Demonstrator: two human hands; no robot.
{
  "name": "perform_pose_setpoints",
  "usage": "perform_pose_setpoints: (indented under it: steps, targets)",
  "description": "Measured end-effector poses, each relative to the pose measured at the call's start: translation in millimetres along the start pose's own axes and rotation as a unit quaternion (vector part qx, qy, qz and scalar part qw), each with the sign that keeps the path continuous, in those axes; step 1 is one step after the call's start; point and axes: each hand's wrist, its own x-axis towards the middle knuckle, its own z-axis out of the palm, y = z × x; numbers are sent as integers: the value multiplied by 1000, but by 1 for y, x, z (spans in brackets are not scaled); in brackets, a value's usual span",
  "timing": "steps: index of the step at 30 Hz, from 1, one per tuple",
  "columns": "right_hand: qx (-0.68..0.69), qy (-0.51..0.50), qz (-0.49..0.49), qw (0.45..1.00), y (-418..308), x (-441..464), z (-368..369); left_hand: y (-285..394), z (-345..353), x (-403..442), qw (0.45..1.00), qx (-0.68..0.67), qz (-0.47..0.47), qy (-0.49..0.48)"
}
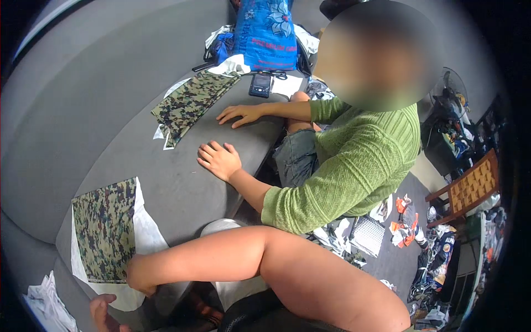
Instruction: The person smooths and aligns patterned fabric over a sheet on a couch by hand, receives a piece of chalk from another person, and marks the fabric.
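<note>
A camouflage-print cloth piece [105,229] with white material [146,227] showing along its sides lies on the grey padded surface at left. My right hand [142,275] is at the cloth's lower right corner, touching it, with the wrist bent. Its fingers are turned away and hidden, so its grip cannot be made out. Below the cloth, at the bottom edge of the view, my left hand [105,314] is partly cut off. Its visible fingers are apart and slightly curled, with nothing seen in them.
A person in a green knit sweater [354,160] sits opposite, both hands [220,160] flat on the grey surface [166,199]. Near them lie another camouflage piece [193,102], a phone-like device [260,85], scissors [276,74] and a blue bag [265,39]. Cloth scraps [406,221] and a wooden chair [470,185] are at right.
</note>
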Motion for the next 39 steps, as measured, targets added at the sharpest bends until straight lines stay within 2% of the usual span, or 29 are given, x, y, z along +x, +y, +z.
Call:
perform_pose_setpoints:
  steps: [5,8,12,16,19,23,29,35,39]
  targets:
    - [-6,11,10,1000,-5,-1,0,-1,0,1,1000,-13,-8,-3]
    - [1,-53,11,999,-2,13,4,-6,2,0,1000,-19,6,3]
    - [1,-19,10,1000,-4,-1,-1,-4,2,1,1000,-9,0,-6]
    - [-5,-32,4,999,-5,-5,-7,-4,3,0,1000,-28,-5,2]
    - [-8,-17,8,1000,-6,-3,-2,0,0,7,999,25,31,-14]
    - [-7,-9,-1,1000,-6,-8,-6,-1,-2,7,996,76,23,-42]
    - [-9,-36,3,999,-7,-8,-10,-37,4,-12,997,50,47,-17]
    - [-6,-25,4,1000,-5,0,-2,-29,4,-9,998,49,37,-24]
    - [-4,-35,7,999,-6,2,-3,10,-1,11,994,87,-6,-62]
